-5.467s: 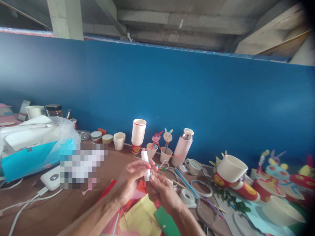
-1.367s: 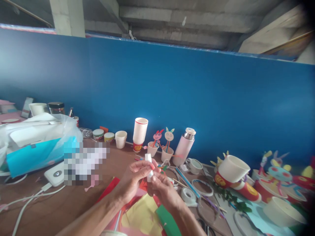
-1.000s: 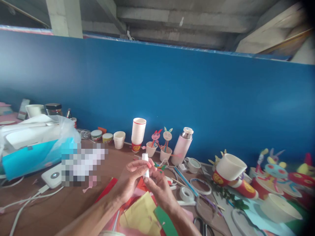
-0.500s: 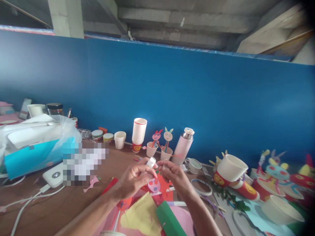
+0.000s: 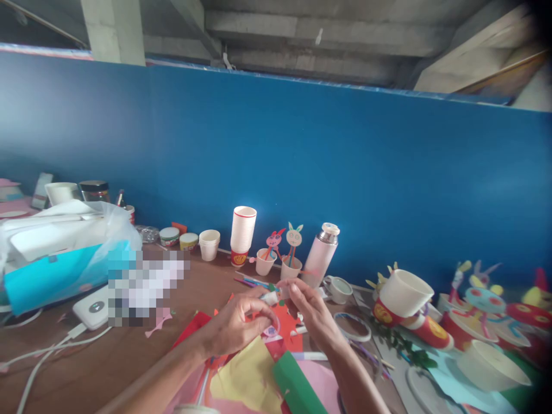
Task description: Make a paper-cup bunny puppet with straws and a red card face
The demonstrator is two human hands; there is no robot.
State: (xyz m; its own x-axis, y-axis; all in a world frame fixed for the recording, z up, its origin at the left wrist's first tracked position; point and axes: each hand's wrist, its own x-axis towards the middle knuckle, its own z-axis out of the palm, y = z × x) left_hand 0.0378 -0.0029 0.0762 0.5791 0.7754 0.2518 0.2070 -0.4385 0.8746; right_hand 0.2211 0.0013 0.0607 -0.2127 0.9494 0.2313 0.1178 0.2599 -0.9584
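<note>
My left hand (image 5: pixel 244 322) is closed around a small white tube that looks like a glue stick (image 5: pixel 270 297), its end pointing toward the right hand. Opposite it, my right hand (image 5: pixel 308 302) pinches a small paper piece with green on it (image 5: pixel 282 293); fingers partly hide its shape. Just below the left fingertips a pink paper face (image 5: pixel 271 332) shows, half covered by that hand. Under both hands lie red paper (image 5: pixel 291 328), a yellow sheet (image 5: pixel 248 374) and a folded green piece (image 5: pixel 297 382).
Along the blue wall stand stacked paper cups (image 5: pixel 244 233), two cups with paper rabbit figures (image 5: pixel 291 267) and a pink thermos (image 5: pixel 321 256). More cup figures (image 5: pixel 485 302) and a tape ring (image 5: pixel 352 326) are at right. A white power bank (image 5: pixel 90 307) with cables lies at left.
The white tube has tipped from upright to sideways and moved down, toward the right hand. My right fingers have risen slightly with the small paper piece. The left hand now covers more of the pink face.
</note>
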